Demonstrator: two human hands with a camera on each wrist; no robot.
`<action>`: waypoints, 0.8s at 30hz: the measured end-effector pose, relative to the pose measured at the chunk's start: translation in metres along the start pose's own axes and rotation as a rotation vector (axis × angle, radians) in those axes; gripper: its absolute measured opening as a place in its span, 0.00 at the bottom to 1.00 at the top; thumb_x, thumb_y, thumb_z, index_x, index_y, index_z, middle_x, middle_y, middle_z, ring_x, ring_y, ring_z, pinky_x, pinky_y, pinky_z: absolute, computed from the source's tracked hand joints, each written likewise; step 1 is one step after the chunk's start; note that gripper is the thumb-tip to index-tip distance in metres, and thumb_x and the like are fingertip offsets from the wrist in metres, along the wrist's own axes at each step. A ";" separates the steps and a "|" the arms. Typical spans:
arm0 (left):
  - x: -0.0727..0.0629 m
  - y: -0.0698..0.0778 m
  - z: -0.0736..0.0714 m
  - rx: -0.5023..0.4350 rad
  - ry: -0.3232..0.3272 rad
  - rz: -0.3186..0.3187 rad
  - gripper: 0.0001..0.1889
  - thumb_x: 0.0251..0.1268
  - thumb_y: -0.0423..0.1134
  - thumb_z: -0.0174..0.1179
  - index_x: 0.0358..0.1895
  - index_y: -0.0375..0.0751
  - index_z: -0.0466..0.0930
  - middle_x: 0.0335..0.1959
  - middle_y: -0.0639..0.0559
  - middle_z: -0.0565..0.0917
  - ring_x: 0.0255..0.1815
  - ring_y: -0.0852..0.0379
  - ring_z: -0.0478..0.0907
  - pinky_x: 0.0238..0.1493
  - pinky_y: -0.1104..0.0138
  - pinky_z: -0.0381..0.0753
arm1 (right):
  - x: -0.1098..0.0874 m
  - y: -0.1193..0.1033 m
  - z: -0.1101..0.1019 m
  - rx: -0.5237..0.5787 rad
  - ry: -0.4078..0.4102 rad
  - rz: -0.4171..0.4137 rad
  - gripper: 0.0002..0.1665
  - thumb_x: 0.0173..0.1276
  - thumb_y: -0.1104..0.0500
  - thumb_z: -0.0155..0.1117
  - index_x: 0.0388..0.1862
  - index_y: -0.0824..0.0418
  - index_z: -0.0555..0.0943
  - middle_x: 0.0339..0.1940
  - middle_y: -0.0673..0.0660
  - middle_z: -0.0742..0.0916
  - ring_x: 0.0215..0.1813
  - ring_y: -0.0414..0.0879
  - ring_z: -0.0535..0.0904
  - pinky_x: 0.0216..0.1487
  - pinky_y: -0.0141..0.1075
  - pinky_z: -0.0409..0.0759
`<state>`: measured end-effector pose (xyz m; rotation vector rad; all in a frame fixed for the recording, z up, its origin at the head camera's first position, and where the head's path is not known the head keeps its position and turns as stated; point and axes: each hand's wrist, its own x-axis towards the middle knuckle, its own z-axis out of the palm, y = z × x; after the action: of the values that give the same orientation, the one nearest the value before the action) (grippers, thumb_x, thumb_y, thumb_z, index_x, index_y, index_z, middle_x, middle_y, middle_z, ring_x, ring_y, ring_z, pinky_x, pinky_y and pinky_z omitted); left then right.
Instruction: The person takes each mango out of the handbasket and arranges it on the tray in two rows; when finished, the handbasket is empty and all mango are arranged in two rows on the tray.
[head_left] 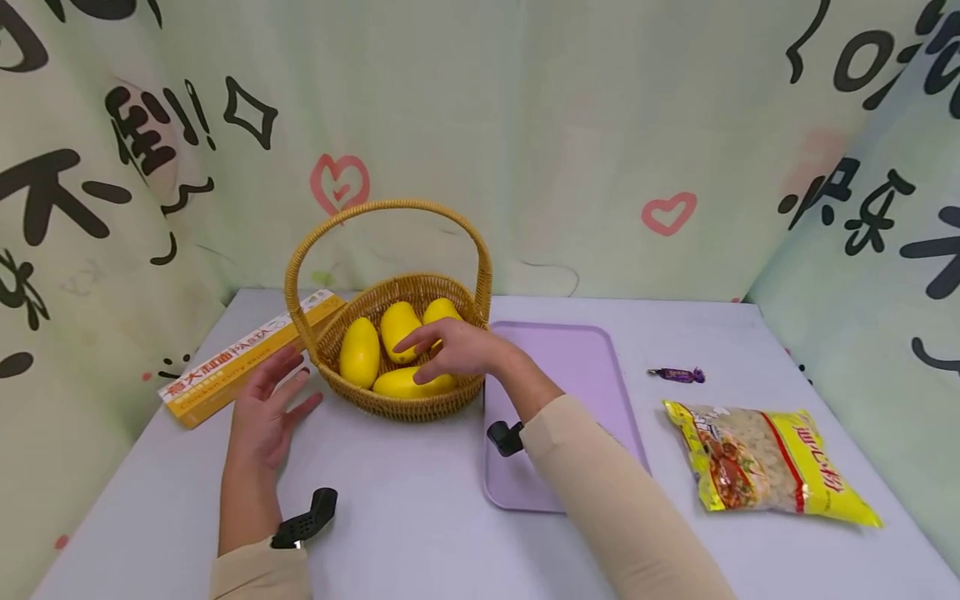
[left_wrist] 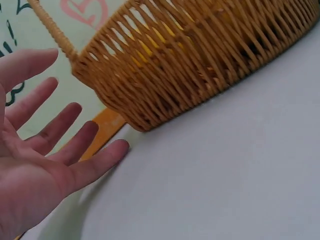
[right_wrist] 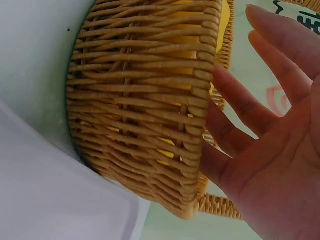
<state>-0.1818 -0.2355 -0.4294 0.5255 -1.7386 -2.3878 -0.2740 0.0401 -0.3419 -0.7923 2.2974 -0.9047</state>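
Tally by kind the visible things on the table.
Yellow oval fruits: 4
Tan woven wicker basket: 1
Flat lilac rectangular tray: 1
Long orange-and-white box: 1
Small purple twist-wrapped sweet: 1
Yellow-and-clear plastic food bag: 1
Total: 9

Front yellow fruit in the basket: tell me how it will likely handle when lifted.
The front yellow fruit looks smooth, so it may slip in the right hand. Its long, rounded shape suggests it could roll, though the wicker basket would probably contain it.

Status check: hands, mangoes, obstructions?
Left hand beside wicker basket, empty. Right hand over it, holding nothing. Four yellow mangoes visible inside. Handle arches above; possible snag.
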 end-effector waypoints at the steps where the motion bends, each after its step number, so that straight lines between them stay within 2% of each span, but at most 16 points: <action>1: 0.001 -0.003 0.001 0.016 -0.006 0.002 0.30 0.73 0.40 0.65 0.76 0.56 0.70 0.75 0.55 0.69 0.71 0.57 0.68 0.54 0.67 0.88 | 0.001 0.000 0.001 -0.002 -0.006 0.003 0.29 0.68 0.58 0.71 0.69 0.51 0.81 0.68 0.60 0.81 0.69 0.55 0.75 0.65 0.43 0.78; 7: 0.005 -0.012 0.007 0.089 0.003 0.038 0.32 0.71 0.44 0.67 0.76 0.62 0.70 0.75 0.55 0.69 0.72 0.58 0.69 0.57 0.70 0.85 | 0.009 -0.001 0.009 -0.006 -0.043 0.018 0.29 0.68 0.62 0.71 0.68 0.52 0.81 0.69 0.59 0.81 0.72 0.54 0.74 0.72 0.46 0.75; 12: 0.007 -0.014 0.014 0.128 -0.006 0.032 0.33 0.71 0.42 0.68 0.77 0.59 0.68 0.75 0.53 0.70 0.67 0.58 0.74 0.60 0.71 0.83 | 0.012 0.000 0.011 -0.053 -0.040 0.055 0.27 0.67 0.63 0.72 0.64 0.48 0.84 0.67 0.55 0.83 0.70 0.51 0.75 0.73 0.45 0.75; 17: 0.007 -0.012 0.016 0.129 0.011 0.022 0.33 0.71 0.39 0.68 0.77 0.60 0.69 0.75 0.52 0.70 0.67 0.57 0.75 0.60 0.71 0.82 | 0.012 -0.001 0.013 -0.078 -0.034 0.053 0.25 0.67 0.63 0.71 0.61 0.46 0.86 0.66 0.53 0.83 0.70 0.51 0.75 0.72 0.46 0.76; 24: 0.006 -0.011 0.014 0.143 0.008 0.012 0.35 0.70 0.41 0.68 0.78 0.60 0.67 0.76 0.52 0.69 0.68 0.58 0.74 0.62 0.69 0.82 | 0.012 -0.002 0.014 -0.085 -0.026 0.062 0.24 0.67 0.63 0.72 0.61 0.47 0.87 0.66 0.52 0.84 0.70 0.51 0.74 0.73 0.46 0.75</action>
<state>-0.1913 -0.2216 -0.4372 0.5404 -1.9140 -2.2615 -0.2724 0.0249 -0.3518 -0.7598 2.3377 -0.7694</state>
